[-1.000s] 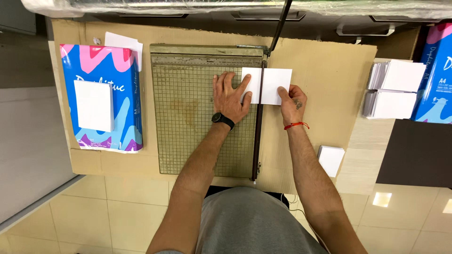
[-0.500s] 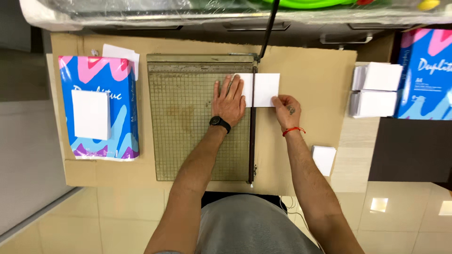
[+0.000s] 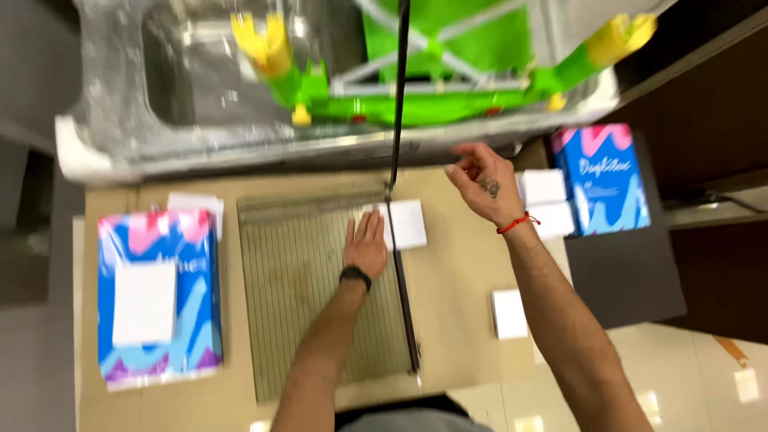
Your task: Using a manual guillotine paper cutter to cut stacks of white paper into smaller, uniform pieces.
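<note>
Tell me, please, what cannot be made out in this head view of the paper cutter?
- Right hand: blurred; whether its grip is open or closing is unclear.
- Cutter blade arm: raised, its upper end cut off by the top edge.
- White paper: left part hidden under the left hand.

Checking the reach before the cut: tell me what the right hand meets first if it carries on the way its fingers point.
Probably the raised black cutter arm: the right hand points left towards it, though depth is unclear.

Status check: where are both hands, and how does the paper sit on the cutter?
Left hand flat on white paper, pinning it to the cutter bed. Right hand open, in the air, beside the raised blade arm. Paper overhangs the cutting edge.
</note>
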